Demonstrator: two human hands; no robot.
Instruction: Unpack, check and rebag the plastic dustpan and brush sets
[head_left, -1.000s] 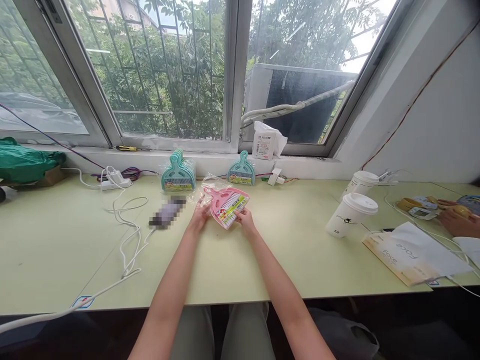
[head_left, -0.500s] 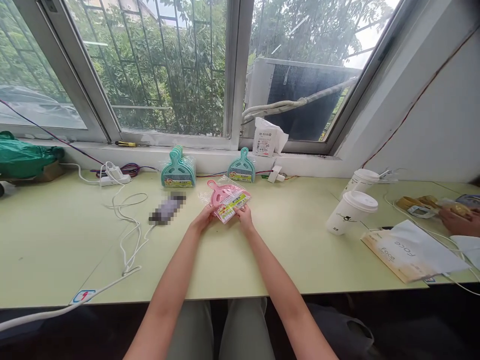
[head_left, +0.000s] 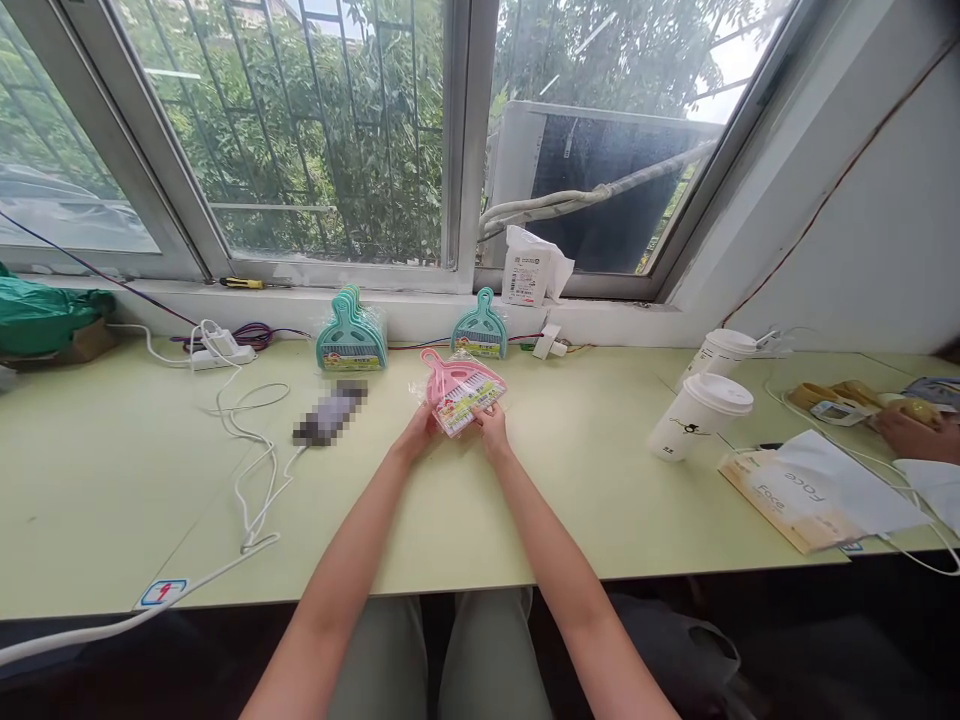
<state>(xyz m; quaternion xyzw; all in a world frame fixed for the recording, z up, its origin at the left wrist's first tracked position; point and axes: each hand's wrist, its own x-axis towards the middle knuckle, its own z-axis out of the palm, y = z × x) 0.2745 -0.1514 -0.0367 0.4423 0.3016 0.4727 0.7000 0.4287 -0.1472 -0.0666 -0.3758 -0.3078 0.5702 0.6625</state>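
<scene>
A barred window (head_left: pixel 459 140) fills most of the upper frame, and below it a pale green bench (head_left: pixel 592 490) spans the width. At the lower right of the frame lies a paper packet (head_left: pixel 795 490), with a lidded white cup (head_left: pixel 697 420) standing just behind it.

Near the middle of the frame is the pink dustpan set (head_left: pixel 466 390), in clear film, both hands on it. Its handle has swung from pointing left to pointing towards the upper left, standing more upright, and the broad label side faces the viewer. Whether its underside touches the bench is hard to tell.

A teal stack (head_left: pixel 350 335) of similar sets stands left of centre, and a single teal set (head_left: pixel 480 326) stands just behind the pink one, apart from it.

The left hand (head_left: pixel 417 432) has shifted from beside the handle to the lower left edge, which it pinches, its fingers partly hidden. The right hand (head_left: pixel 492 432) pinches the lower right edge, thumb on the label. I judge this a steadier two-sided hold, leaving the handle free.
</scene>
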